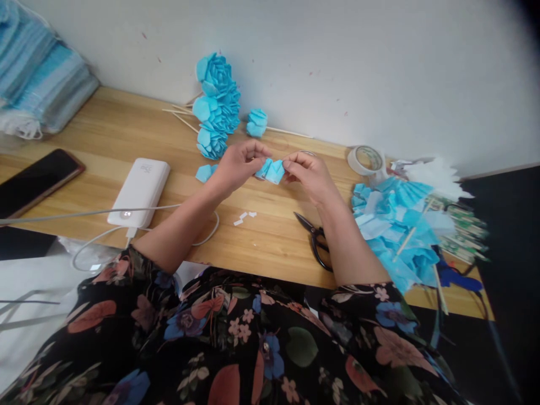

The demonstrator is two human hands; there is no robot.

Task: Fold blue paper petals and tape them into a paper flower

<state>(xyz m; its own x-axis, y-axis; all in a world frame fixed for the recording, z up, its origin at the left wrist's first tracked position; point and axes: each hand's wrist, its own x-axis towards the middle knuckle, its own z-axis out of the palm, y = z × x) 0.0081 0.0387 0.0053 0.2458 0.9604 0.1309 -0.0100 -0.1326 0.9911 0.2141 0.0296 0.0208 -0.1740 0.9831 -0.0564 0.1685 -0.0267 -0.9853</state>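
A small folded piece of light blue paper [270, 170] is pinched between both hands above the wooden table [126, 135]. My left hand [239, 163] grips its left end with closed fingers. My right hand [309, 173] pinches its right end. Several finished blue paper flowers on wooden sticks [217, 104] lie behind the hands against the wall, with one smaller flower [257, 122] beside them. A loose blue scrap [205, 172] rests just left of my left hand.
Black scissors [314, 236] lie under my right forearm. A tape roll [366, 159] and a heap of blue paper pieces [396, 225] sit at right. A white power bank [140, 191] with cable, a dark phone [36, 180] and stacked blue sheets [40, 79] are at left.
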